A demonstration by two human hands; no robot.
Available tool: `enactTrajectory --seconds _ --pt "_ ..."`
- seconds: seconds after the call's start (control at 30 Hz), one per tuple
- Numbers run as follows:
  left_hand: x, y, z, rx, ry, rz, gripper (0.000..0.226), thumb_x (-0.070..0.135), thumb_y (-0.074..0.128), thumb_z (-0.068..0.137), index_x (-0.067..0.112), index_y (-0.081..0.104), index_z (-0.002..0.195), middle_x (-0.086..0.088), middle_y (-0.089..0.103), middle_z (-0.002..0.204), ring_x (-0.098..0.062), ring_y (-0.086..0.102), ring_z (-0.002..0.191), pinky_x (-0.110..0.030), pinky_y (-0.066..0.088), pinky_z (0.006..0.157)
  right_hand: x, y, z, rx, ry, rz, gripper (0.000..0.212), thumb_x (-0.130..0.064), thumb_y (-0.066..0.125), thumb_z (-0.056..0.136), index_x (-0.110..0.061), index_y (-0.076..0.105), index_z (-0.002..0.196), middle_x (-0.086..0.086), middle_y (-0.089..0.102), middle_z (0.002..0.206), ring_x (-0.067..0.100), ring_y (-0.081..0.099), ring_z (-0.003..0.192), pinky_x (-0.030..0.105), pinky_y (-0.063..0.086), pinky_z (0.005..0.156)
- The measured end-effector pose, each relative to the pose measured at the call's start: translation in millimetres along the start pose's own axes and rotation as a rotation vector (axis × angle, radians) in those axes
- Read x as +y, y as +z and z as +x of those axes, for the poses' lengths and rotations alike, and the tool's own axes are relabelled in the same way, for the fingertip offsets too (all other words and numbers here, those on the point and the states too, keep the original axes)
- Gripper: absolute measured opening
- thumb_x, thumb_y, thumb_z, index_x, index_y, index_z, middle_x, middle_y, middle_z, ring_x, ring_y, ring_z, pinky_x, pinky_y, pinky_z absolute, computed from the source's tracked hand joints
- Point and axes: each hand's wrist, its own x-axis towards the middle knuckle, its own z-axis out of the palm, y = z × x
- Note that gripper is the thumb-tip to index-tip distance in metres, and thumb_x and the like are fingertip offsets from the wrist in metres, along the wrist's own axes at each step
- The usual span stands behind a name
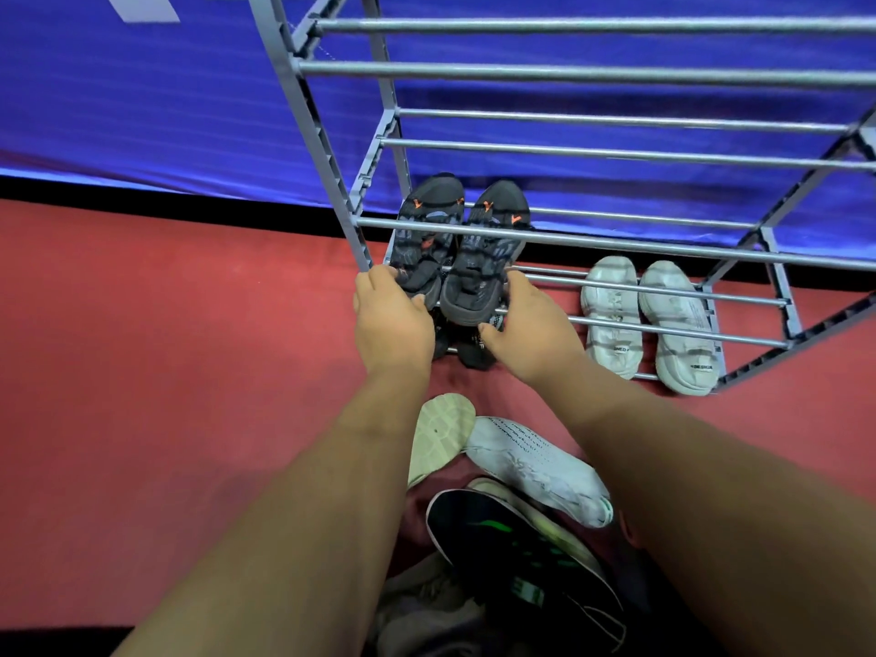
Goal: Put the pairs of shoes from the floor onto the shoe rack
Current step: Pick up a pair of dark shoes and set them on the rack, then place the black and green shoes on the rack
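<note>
Carefully, my left hand (391, 320) and right hand (531, 331), fingers curled around the black sandals (462, 248), should seat both heels squarely on the shoe rack (616, 241) bars ahead.

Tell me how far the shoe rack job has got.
Done: a white pair sits on the lowest shelf of the rack, at its right end. In hand: the left hand and right hand each grip one black shoe of a pair, setting it on a shelf at the rack's left end. Left: a white sneaker, a shoe lying sole up and a black and green shoe on the floor.
</note>
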Motion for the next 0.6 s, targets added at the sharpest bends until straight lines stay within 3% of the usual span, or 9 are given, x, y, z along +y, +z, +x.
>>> enactTrajectory --seconds 0.1,0.17,0.23,0.3,0.4,0.47,0.53,0.6 --pt "-2.4 -4.3 -11.4 0.049 -0.022 0.010 0.024 0.021 0.066 0.093 0.015 0.054 0.113 -0.004 0.054 0.117 -0.029 0.057 0.108 -0.045 0.051 0.090 1.4 -2.2 -16.9 0.059 -0.034 0.065 0.053 -0.025 0.064 0.086 -0.020 0.050 0.137 0.001 0.064 0.127 0.028 0.059 0.114 0.045 0.051 0.096" --pt "-8.8 -3.9 -25.0 0.001 -0.132 -0.061 0.015 0.017 0.056 0.094 0.013 0.053 0.108 -0.007 0.055 0.114 -0.033 0.060 0.098 -0.043 0.049 0.079 8.1 -1.6 -32.6 0.113 -0.027 0.083 0.048 -0.019 0.063 0.088 -0.014 0.055 0.136 0.006 0.063 0.127 0.028 0.057 0.115 0.045 0.049 0.100" --pt "-20.2 0.1 -42.9 -0.161 -0.229 -0.047 0.011 0.015 0.051 0.095 0.012 0.054 0.106 -0.011 0.060 0.114 -0.037 0.062 0.100 -0.040 0.046 0.079 19.5 2.1 -52.6 0.142 -0.011 0.085 0.039 -0.014 0.062 0.090 -0.010 0.059 0.129 0.007 0.063 0.120 0.028 0.058 0.112 0.044 0.049 0.098" --pt "-31.8 5.4 -65.1 -0.456 -0.207 0.130 0.019 0.017 0.051 0.098 0.007 0.061 0.110 -0.015 0.067 0.117 -0.037 0.064 0.109 -0.039 0.048 0.088 34.5 8.1 -72.6 0.100 0.060 0.114 0.031 -0.013 0.060 0.092 -0.011 0.062 0.123 0.005 0.065 0.113 0.027 0.060 0.105 0.043 0.051 0.093" --pt "-44.7 13.6 -100.5 -0.896 -0.106 0.298 0.031 0.027 0.058 0.098 0.008 0.068 0.121 -0.013 0.068 0.129 -0.032 0.061 0.120 -0.033 0.047 0.098 60.2 16.7 -100.0 -0.181 0.225 0.070 0.027 -0.023 0.057 0.097 -0.013 0.064 0.121 0.006 0.073 0.107 0.029 0.067 0.099 0.039 0.055 0.089" --pt "-52.8 18.2 -119.8 -1.117 -0.101 0.372 0.033 0.047 0.062 0.093 0.015 0.069 0.100 -0.011 0.072 0.120 -0.028 0.065 0.108 -0.032 0.047 0.085 74.0 20.9 -118.8 -0.377 0.261 0.007 0.026 -0.028 0.058 0.095 -0.015 0.067 0.117 0.007 0.075 0.106 0.029 0.069 0.101 0.037 0.057 0.090" --pt "-61.3 19.3 -133.4 -1.276 -0.081 0.430 0.049 0.062 0.064 0.088 0.012 0.067 0.089 -0.015 0.072 0.107 -0.030 0.067 0.101 -0.033 0.043 0.078 83.9 25.5 -138.0 -0.511 0.247 -0.072 0.024 -0.032 0.059 0.094 -0.020 0.069 0.113 0.005 0.076 0.108 0.028 0.069 0.105 0.035 0.055 0.092" --pt "-69.5 16.6 -140.6 -1.325 -0.083 0.413 0.043 0.051 0.071 0.091 0.009 0.070 0.103 -0.013 0.067 0.100 -0.028 0.066 0.100 -0.033 0.043 0.081 89.9 28.7 -154.7 -0.623 0.226 -0.151 0.023 -0.034 0.058 0.094 -0.023 0.071 0.109 0.002 0.075 0.108 0.026 0.068 0.106 0.033 0.054 0.092"
